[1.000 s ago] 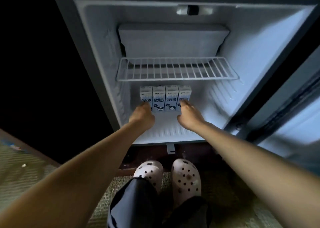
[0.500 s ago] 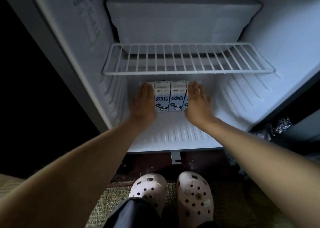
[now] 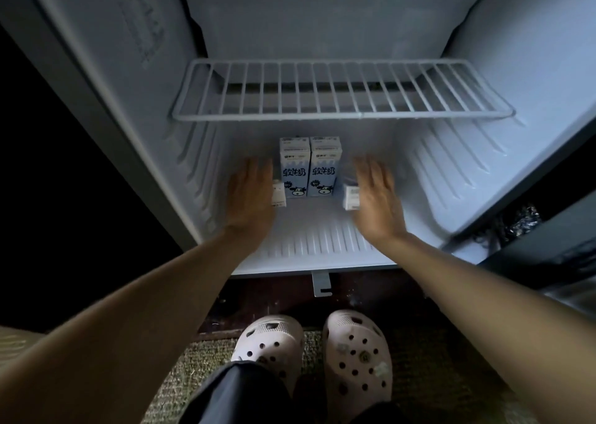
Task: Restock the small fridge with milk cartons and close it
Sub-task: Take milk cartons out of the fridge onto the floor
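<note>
Crouching at the open fridge [image 3: 96,78], I have both hands flat inside its lower compartment, under the wire shelf [image 3: 342,101]. Two milk cartons [image 3: 309,168] stand upright side by side at the middle of the floor, touching each other. My left hand [image 3: 250,198] lies over a third carton [image 3: 279,194] just left of them, and my right hand [image 3: 379,198] over a fourth carton [image 3: 351,197] just right; only a pale corner of each shows, and both look blurred. My fingers are straight and lightly fanned, not pinching; whether the palms press the boxes I cannot tell. So four cartons are in, the shelf above is bare, and the door is not yet shut; whether more milk waits I cannot see. Half a second ago my hands covered the outer cartons in line with the pair; now both outer boxes sit nearer me than the pair, and the view has moved closer.
</note>
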`<state>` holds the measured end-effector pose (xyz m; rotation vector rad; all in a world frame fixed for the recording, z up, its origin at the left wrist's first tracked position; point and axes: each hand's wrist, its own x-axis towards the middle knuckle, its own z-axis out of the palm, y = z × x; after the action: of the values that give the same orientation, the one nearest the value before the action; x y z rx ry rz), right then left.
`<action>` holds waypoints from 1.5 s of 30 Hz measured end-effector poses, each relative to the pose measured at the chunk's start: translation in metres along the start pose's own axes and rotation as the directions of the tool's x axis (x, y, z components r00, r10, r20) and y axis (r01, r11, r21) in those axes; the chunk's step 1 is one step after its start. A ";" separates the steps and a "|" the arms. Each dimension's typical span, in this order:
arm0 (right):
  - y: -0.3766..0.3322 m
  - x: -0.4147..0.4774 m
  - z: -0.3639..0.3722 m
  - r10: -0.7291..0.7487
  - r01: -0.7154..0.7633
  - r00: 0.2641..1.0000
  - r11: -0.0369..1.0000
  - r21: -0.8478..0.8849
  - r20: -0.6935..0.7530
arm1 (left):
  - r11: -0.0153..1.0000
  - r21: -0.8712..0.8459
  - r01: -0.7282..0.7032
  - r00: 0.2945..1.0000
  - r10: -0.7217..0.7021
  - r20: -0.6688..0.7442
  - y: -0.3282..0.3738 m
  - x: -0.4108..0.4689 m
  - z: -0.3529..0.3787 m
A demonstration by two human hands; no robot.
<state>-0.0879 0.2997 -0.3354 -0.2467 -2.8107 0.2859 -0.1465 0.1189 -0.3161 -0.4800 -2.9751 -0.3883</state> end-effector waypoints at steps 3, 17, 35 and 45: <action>-0.004 -0.005 -0.004 -0.033 0.039 0.990 0.998 -0.040 0.135 | 1.000 -0.010 0.005 0.994 -0.004 0.112 -0.001 -0.006 0.004; -0.030 -0.052 -0.087 0.104 -0.108 0.976 0.994 0.011 0.189 | 0.997 -0.060 0.050 0.982 -0.038 0.185 0.023 -0.054 -0.078; -0.010 -0.270 -0.323 0.451 -0.450 0.891 0.864 0.225 0.052 | 0.906 -0.315 -0.283 0.918 0.351 0.185 0.202 -0.262 -0.260; 0.067 -0.442 -0.344 0.738 -0.721 0.673 0.638 0.272 0.055 | 0.792 -0.366 -0.489 0.710 0.605 0.361 0.307 -0.383 -0.191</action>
<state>0.4447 0.3348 -0.1532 -1.3148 -2.4071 0.8172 0.3262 0.2367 -0.1146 -1.6658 -2.9792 -0.6491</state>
